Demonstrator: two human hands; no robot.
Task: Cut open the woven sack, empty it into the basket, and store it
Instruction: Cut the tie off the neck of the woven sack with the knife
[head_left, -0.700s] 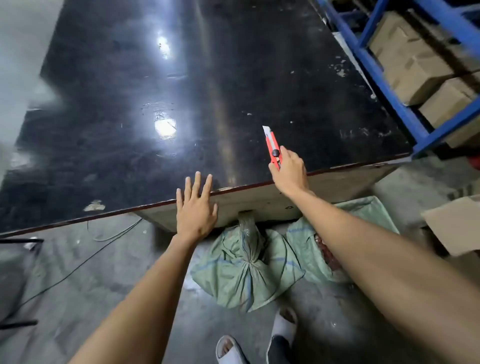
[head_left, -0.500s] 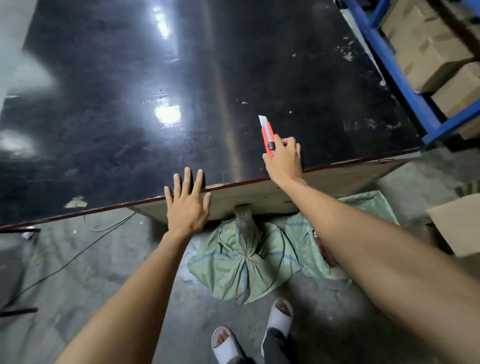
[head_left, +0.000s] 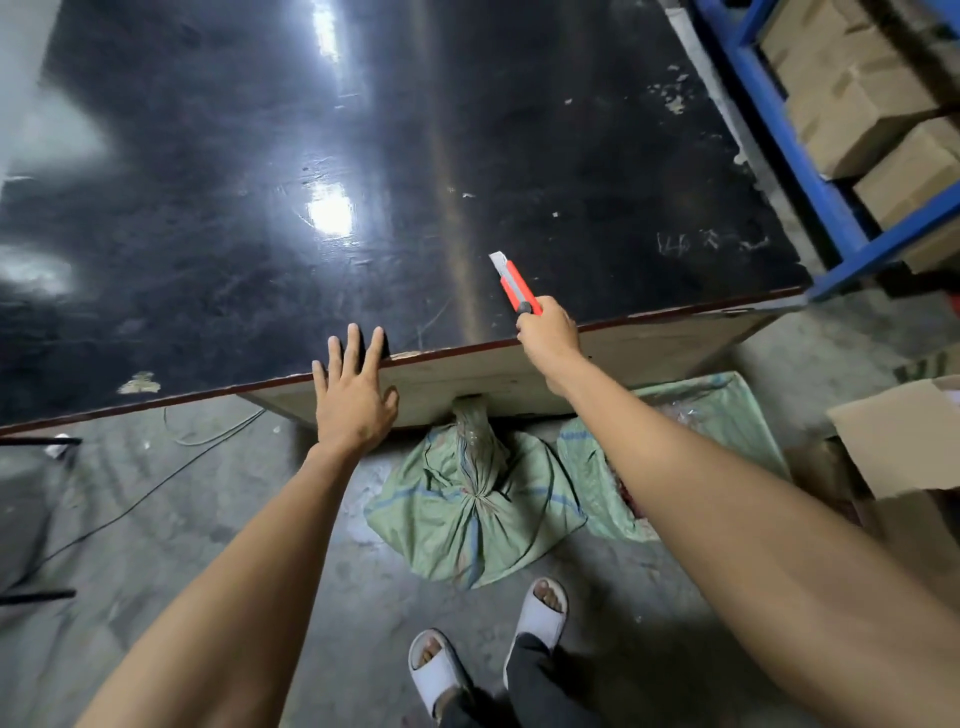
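Observation:
A green woven sack (head_left: 478, 514), tied shut at its neck, sits on the concrete floor under the near edge of a large black table (head_left: 363, 182). A second green sack (head_left: 691, 415) lies open just to its right. My right hand (head_left: 548, 332) grips a red utility knife (head_left: 514, 283) with its blade out, held over the table's edge. My left hand (head_left: 353, 395) rests flat on the table edge with fingers spread, up and left of the tied sack. No basket is in view.
A blue metal rack (head_left: 779, 130) with cardboard boxes (head_left: 857, 104) stands at the right. An open cardboard box (head_left: 904, 441) sits on the floor at right. Cables (head_left: 156, 483) run across the floor at left. My feet in white slippers (head_left: 540, 613) stand just before the sack.
My right hand with the knife has drawn slightly back toward the table's edge. My left hand stays on the edge. The view has shifted a little.

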